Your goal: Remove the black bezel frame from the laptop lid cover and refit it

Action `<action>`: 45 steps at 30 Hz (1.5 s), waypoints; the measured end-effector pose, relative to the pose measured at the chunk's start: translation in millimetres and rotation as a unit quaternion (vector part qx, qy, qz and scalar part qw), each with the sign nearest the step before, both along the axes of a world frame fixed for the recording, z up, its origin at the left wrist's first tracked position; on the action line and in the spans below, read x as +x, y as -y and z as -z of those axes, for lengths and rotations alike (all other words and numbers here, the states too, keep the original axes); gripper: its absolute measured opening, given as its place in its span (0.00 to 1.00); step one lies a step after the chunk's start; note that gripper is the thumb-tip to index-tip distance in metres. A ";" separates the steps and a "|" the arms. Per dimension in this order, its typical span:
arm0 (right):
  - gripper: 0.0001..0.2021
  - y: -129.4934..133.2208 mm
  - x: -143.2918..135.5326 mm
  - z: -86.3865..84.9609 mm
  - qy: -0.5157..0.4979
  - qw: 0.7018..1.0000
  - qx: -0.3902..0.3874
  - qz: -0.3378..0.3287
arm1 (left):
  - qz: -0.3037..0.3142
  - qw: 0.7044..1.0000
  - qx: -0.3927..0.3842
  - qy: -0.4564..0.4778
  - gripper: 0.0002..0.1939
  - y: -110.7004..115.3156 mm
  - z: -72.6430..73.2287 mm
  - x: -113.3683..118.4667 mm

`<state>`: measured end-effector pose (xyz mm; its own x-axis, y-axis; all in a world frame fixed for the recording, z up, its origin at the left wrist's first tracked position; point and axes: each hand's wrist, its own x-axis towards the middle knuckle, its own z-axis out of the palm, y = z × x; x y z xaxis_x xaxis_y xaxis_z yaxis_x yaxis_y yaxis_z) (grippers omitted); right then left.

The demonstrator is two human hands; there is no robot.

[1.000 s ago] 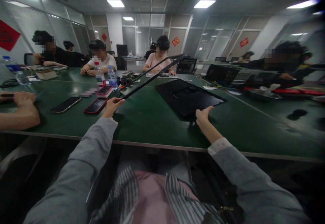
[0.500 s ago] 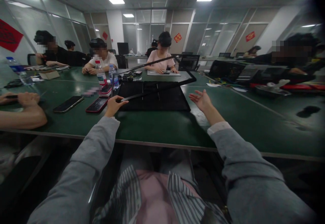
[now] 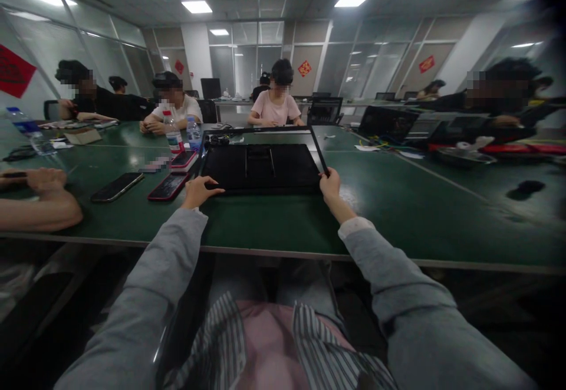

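Observation:
A thin black rectangular frame (image 3: 319,149) is held level over a flat black panel (image 3: 289,166) lying on the green table. My left hand (image 3: 198,192) pinches the frame at its near left corner, thumb stretched along the near edge. At the near right corner, my right hand (image 3: 331,188) has its fingers closed on the frame's side. The far side of the frame is raised above the panel's far edge. Two upright ridges mark the panel's middle. Whether the near edge of the frame touches the panel, I cannot tell.
Left of the panel are a red-edged phone (image 3: 168,186), a dark phone (image 3: 117,187) and bottles (image 3: 173,130). A neighbour's forearm (image 3: 44,204) rests on the table (image 3: 265,225) at far left. Across sits a person in pink (image 3: 276,107). Laptops and cables are at the right.
The frame has turned from a steep tilt to nearly level over the panel. My right hand, open and apart before, has moved left and closed on the frame's right side.

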<state>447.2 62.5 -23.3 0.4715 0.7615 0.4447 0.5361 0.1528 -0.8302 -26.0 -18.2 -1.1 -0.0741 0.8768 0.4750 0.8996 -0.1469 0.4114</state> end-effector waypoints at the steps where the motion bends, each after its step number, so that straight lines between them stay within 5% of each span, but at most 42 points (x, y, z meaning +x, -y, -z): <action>1: 0.18 0.6 0.3 2.6 0.030 0.999 -0.007 0.011 | -0.003 1.000 -0.013 -0.006 0.20 -0.2 0.6 -0.4; 7: 0.22 4.6 -3.5 4.7 0.141 0.986 -0.066 0.055 | -0.009 0.998 -0.059 -0.023 0.22 0.0 -1.0 -0.5; 20: 0.26 10.8 -2.6 6.8 0.150 0.974 -0.157 0.061 | 0.022 0.999 -0.037 -0.031 0.19 3.5 0.7 2.0; 25: 0.29 7.0 -1.8 8.1 0.142 0.977 -0.145 0.063 | -0.063 0.997 0.041 0.029 0.28 -9.0 8.3 -2.9; 31: 0.30 -1.4 11.8 14.1 0.097 0.989 -0.111 -0.012 | -0.100 0.986 -0.025 0.131 0.27 -26.5 15.0 -20.0; 45: 0.25 2.7 10.1 5.6 0.156 0.982 -0.106 -0.010 | -0.189 0.964 -0.088 0.165 0.23 -8.5 -5.0 -17.3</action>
<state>457.3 59.7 -28.9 0.3219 0.8603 0.3952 0.7677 0.0072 -0.6408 -43.3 -9.6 3.8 -0.5258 0.8222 0.2179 0.6909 0.2635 0.6732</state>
